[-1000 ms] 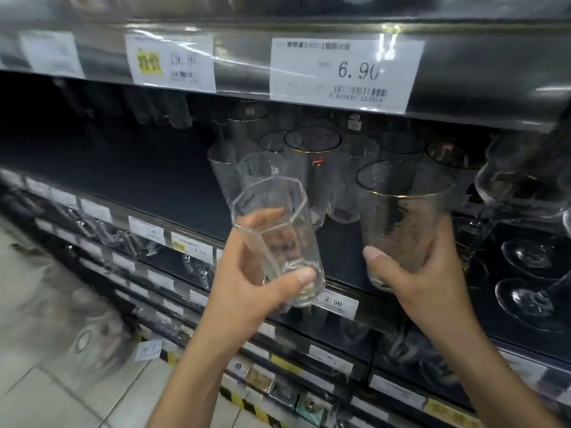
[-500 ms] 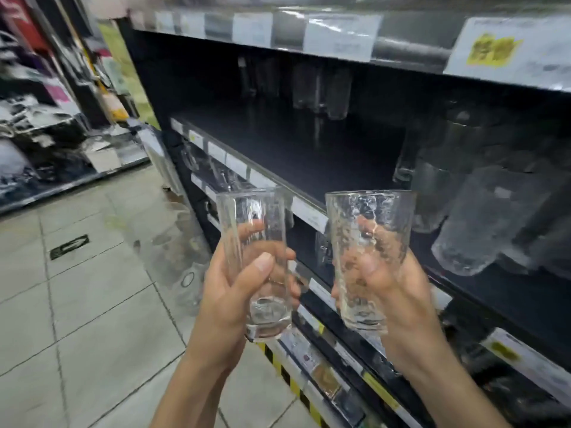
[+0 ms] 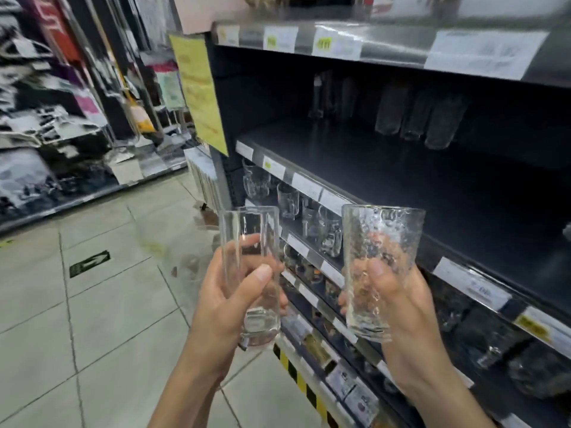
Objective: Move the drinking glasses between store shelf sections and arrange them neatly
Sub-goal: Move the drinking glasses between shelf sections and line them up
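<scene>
Moved since half a second back: the viewpoint, swung further left down the aisle, so the end of the shelf (image 3: 401,186) and a yellow notice (image 3: 200,91) now show. Both carried glasses are unchanged in hand. Judged: transfer under way, destination section reached, nothing set down yet.

Item, left grip (image 3: 228,301): thumb and fingers curled round the lower half of one smooth glass (image 3: 244,223), upright, rim above the thumb.

Item, right grip (image 3: 398,307): thumb and fingers curled round the lower half of one dimpled glass (image 3: 383,239), upright, just right of the smooth one, not touching it.

Item, shelf: dark deck above and beyond both grips, front part bare.

Item, tall glasses (image 3: 417,118): three, in a row at the shelf's back, well beyond the right grip. A further blurred group stands left of them; count cannot be told.

Item, mugs (image 3: 327,233): several, on the tier below, seen between the two grips; too blurred to count.

Carried total: two, one of each kind.
</scene>
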`<state>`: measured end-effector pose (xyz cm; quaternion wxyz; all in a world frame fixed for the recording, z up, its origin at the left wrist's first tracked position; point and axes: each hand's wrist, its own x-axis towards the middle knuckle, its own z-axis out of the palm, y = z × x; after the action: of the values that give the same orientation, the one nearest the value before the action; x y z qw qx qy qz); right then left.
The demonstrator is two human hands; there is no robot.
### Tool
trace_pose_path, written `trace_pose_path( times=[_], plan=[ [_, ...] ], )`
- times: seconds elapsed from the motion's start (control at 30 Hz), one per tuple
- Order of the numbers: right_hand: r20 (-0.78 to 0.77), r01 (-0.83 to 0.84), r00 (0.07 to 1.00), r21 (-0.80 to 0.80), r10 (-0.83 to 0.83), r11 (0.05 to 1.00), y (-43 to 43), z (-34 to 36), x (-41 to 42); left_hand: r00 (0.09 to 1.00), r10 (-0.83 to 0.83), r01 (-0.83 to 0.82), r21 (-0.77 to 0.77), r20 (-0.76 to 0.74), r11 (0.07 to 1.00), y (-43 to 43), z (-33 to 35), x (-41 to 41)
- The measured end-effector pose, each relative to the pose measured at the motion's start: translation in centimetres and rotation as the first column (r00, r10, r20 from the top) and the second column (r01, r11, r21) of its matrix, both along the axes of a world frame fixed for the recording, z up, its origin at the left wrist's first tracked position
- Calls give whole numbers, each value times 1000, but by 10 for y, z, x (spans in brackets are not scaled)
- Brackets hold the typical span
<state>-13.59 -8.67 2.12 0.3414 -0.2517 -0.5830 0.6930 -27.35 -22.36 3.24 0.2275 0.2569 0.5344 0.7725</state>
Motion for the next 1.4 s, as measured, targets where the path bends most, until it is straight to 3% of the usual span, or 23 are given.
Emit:
trace_pose_path(
  times=[0.33, 0.63, 0.87, 1.13, 1.4],
  plan=[
    [55, 149, 987, 63, -152, 987, 34, 2, -105, 995, -79, 76, -63, -61, 995, 53, -13, -129],
    [8, 298, 954, 35, -299, 954, 90, 3, -195, 959, -266, 257, -100, -96, 961, 144, -3, -234],
    [21, 452, 890, 111, -456, 885, 118, 11, -219, 906, -417, 411, -83, -74, 908, 202, 0, -275],
    [76, 641, 749, 164, -658, 750, 132, 10, -221, 807, -589, 580, -121, -54, 806, 256, -5, -285],
    [95, 787, 585, 172, -805, 592, 137, 7, -233, 676, -716, 707, -118, -176, 697, 292, -9, -308]
  ],
)
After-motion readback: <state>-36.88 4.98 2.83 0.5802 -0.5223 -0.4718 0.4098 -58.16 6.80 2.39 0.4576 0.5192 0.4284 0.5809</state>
